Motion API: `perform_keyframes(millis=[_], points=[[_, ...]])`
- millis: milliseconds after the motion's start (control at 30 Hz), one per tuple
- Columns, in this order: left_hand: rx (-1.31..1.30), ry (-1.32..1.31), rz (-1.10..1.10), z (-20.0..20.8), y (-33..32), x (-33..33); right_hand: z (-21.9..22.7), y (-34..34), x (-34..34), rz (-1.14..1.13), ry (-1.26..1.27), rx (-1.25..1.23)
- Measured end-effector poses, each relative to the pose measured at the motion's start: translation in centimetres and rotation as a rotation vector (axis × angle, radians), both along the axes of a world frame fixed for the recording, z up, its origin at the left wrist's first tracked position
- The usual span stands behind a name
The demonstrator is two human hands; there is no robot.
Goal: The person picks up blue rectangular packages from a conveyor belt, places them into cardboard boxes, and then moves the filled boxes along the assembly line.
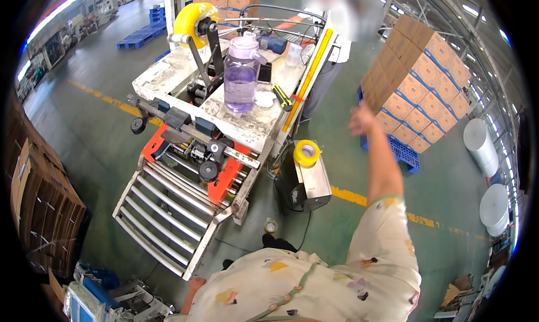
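My right arm stretches forward, and my right hand [362, 120] is raised with its fingers apart and nothing visible in them. In the picture it lies just left of a blue pallet [401, 152] stacked with brown cartons [418, 80]; no contact can be made out. Low beside my body hangs my left hand [196, 283], near the end of the roller conveyor [168, 209]; its fingers are mostly hidden. On the carton-sealing machine [216, 105] stand a purple water bottle [241, 77] and a yellow-and-black utility knife [282, 97].
A large yellow tape roll [191, 24] sits on the machine. Another yellow tape roll [307, 153] rests on a box-shaped stand right of it. Flattened cartons [48, 204] are stacked at left. Beyond the machine stands another person [328, 69]. White rolls [481, 145] stand at far right.
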State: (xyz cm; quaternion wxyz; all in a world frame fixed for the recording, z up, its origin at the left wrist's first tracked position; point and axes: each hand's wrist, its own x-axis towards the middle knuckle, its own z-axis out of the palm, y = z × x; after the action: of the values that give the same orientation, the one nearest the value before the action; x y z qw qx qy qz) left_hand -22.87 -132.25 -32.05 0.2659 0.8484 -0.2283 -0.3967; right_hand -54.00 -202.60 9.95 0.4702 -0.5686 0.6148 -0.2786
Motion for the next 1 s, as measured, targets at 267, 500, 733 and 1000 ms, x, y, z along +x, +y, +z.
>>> perform_keyframes(millis=[267, 500, 733, 1000], points=[[0.123, -0.056, 0.062, -9.5, 3.6, -4.2, 28.0, -4.0, -0.2, -0.026, 0.315, -0.406], [0.049, 0.061, 0.200, 8.1, -10.7, -10.6, 24.4, -14.8, -7.3, -0.145, 0.084, -0.503], [-0.143, -0.023, 0.473, 9.3, -12.5, -16.1, -21.1, -19.4, -3.6, 0.448, 0.439, -0.032], [0.067, 0.107, 0.451, 9.0, -3.3, -25.7, -38.6, 35.8, 13.8, 2.082, 0.092, -0.051]])
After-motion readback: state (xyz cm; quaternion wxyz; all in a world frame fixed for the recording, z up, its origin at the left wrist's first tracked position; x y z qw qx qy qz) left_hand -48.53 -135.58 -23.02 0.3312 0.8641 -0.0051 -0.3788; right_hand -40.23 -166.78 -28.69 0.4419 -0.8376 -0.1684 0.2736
